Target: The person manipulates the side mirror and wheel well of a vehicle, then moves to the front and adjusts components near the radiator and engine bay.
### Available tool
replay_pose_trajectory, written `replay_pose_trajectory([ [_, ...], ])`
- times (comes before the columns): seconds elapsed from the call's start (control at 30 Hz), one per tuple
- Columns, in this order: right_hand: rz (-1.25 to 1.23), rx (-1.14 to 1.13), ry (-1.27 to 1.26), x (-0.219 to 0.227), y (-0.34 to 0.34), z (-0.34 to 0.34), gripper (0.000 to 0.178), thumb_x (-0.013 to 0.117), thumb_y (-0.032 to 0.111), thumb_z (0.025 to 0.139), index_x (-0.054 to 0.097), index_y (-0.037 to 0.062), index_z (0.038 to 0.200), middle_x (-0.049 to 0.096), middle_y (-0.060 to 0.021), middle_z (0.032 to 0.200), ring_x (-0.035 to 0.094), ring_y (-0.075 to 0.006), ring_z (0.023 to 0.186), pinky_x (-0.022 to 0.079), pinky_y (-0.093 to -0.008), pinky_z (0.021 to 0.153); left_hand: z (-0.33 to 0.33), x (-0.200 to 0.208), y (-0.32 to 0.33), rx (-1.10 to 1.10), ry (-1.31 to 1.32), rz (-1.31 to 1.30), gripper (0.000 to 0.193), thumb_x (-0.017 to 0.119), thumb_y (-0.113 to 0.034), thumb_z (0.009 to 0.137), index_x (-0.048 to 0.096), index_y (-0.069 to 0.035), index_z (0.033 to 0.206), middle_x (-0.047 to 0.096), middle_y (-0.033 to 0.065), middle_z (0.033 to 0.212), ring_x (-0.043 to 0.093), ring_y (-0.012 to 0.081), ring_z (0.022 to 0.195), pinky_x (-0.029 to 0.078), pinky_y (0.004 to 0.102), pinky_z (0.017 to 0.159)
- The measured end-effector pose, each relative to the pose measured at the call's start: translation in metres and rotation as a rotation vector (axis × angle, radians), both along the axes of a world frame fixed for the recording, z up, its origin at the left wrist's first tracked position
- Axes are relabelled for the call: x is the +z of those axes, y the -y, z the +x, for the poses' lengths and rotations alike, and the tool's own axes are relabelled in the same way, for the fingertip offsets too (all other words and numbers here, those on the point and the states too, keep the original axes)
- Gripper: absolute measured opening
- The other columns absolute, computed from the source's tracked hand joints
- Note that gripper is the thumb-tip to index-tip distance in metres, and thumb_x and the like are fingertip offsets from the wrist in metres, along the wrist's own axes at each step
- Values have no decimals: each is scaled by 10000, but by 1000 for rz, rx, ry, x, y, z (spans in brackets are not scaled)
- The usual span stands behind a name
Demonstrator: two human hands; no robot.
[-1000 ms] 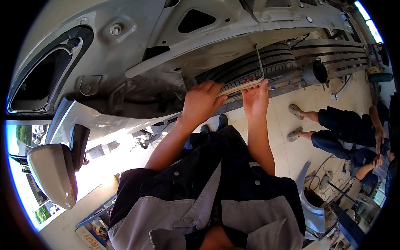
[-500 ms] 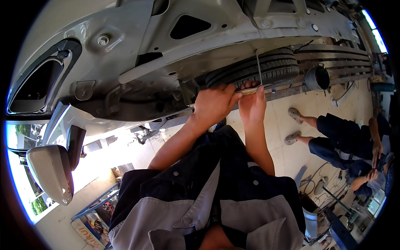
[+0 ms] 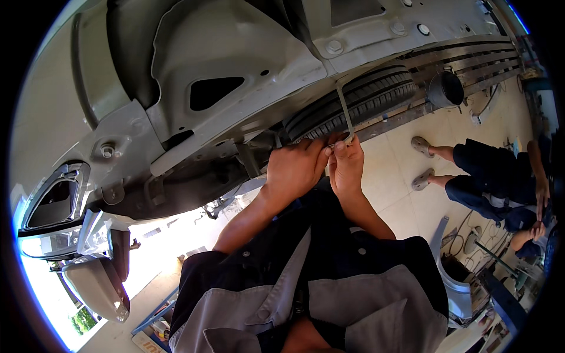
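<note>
Both my hands are raised to the lower edge of a grey car body, just below a black tyre. My left hand is curled, its fingers pressed against my right hand's fingertips. My right hand pinches the lower end of a thin grey strip that runs up across the tyre tread. Both hands meet at that end of the strip. What lies between the fingers is hidden.
A grey and dark work uniform fills the lower middle. Another person in dark clothes and sandals squats on the tiled floor at right. A round dark pipe end sits by ribbed trim. A side mirror is at lower left.
My hands have drawn closer together under the tyre. The pale flat piece they held level a second ago is no longer seen. The view has shifted, so the car body fills more of it.
</note>
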State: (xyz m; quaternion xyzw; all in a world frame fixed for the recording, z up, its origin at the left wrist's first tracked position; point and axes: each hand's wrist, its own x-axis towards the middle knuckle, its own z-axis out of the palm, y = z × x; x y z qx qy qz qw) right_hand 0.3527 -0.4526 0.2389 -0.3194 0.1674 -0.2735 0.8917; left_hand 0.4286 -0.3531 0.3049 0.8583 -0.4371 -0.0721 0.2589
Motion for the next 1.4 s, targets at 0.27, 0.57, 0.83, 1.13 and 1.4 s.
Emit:
replay_pose_trajectory([
  [0.27, -18, -40, -75, 7, -5, 1, 303, 688, 196, 859, 486, 32, 1013, 560, -31, 886, 530, -90, 799, 443, -227, 728, 4, -3, 1, -17, -11, -56, 180, 566, -217, 872, 600, -56, 800, 583, 106, 665, 578, 317, 555, 437, 411, 484],
  [0.57, -16, -20, -111, 2, -1, -1, 283, 689, 194, 857, 510, 48, 1020, 591, -10, 861, 569, -76, 747, 446, -206, 687, 3, -4, 2, 7, -50, -68, 202, 553, -244, 876, 609, -66, 797, 611, 128, 642, 593, 319, 545, 444, 405, 474],
  [0.83, 22, 299, 20, 0, 34, -8, 310, 631, 344, 888, 539, 62, 975, 607, -35, 876, 577, -123, 850, 463, -301, 806, -10, -1, 12, 150, 5, -254, 219, 615, -267, 850, 577, -59, 790, 586, 96, 729, 601, 294, 607, 442, 395, 485],
  [1.13, 106, 405, -3, 4, 44, -12, 262, 667, 260, 872, 524, 67, 977, 576, -11, 900, 570, -123, 862, 464, -319, 836, -18, 2, 22, 235, -46, -276, 180, 671, -218, 795, 583, -62, 789, 558, 77, 751, 585, 290, 670, 442, 395, 530],
  [1.4, 99, 369, -76, 9, 39, -13, 283, 651, 223, 888, 487, 40, 1028, 558, -20, 889, 545, -86, 842, 442, -249, 765, -21, 2, 23, 303, -111, -263, 173, 691, -211, 772, 599, -63, 763, 547, 81, 743, 576, 298, 641, 434, 396, 517],
])
